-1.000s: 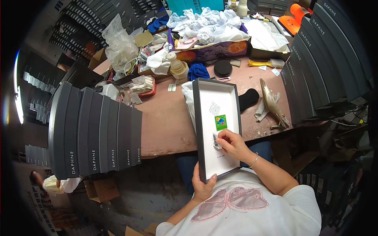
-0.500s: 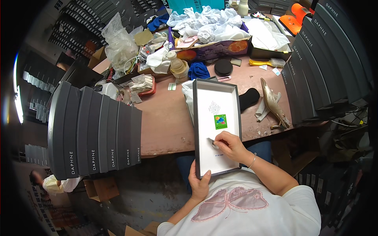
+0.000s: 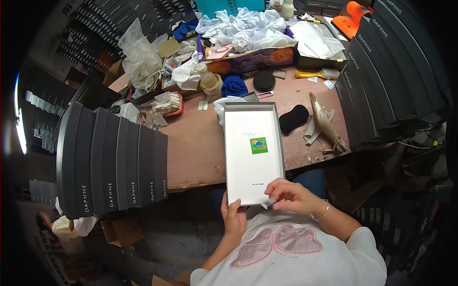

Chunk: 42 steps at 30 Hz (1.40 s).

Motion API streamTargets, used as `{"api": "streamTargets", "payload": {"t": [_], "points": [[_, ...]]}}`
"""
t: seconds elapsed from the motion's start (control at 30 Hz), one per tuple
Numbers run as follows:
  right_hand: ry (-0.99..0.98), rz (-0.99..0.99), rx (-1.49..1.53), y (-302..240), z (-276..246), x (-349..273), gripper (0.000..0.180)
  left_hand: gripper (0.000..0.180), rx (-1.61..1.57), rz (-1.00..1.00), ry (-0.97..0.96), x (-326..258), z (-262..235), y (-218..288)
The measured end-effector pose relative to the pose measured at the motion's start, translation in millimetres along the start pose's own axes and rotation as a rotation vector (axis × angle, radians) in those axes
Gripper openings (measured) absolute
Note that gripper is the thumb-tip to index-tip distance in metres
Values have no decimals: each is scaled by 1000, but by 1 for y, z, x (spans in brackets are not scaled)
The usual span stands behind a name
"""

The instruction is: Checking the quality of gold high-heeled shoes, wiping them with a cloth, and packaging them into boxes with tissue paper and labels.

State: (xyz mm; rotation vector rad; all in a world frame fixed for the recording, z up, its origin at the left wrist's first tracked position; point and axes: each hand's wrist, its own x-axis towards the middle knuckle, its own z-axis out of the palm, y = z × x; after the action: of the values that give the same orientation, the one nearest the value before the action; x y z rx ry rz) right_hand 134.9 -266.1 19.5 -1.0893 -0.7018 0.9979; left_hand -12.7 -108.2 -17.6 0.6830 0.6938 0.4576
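Both grips are narrow, left hand [image 3: 234, 220] clasping the shallow box [image 3: 240, 164] at seven o'clock, right hand [image 3: 296, 197] pinching a white scrap [image 3: 268, 203] at five, the box's long axis pointing to twelve.

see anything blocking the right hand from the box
Nothing visible stands between the right hand and the white-lined box: it is at the lower right corner, a small pale piece at its fingers.

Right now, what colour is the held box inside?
The box is white inside, bearing a green square, best seen in the head view.
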Motion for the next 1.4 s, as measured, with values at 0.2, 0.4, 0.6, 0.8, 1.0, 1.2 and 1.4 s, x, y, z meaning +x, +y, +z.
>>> {"api": "streamTargets", "payload": {"t": [0.2,0.4,0.6,0.8,1.0,1.2,1.4], "points": [[498,236,106,31,-90,-103,10,44,5,27,86,9,-8,-11],[1374,235,159,154,-230,-279,18,49,105,63,43,7,11,-13],[1715,455,123,228,-302,-399,19,41,180,102,77,8,12,-21],[1765,662,-66,318,-351,-423,8,37,190,79,178,-1,21,-30],[1487,1040,-783,412,-371,-458,21,34,383,111,135,-7,48,-28],[1462,1059,-850,429,-359,-451,31,32,442,135,167,-23,53,-35],[1598,811,-936,469,-370,-509,31,37,155,33,189,4,63,-29]]}}
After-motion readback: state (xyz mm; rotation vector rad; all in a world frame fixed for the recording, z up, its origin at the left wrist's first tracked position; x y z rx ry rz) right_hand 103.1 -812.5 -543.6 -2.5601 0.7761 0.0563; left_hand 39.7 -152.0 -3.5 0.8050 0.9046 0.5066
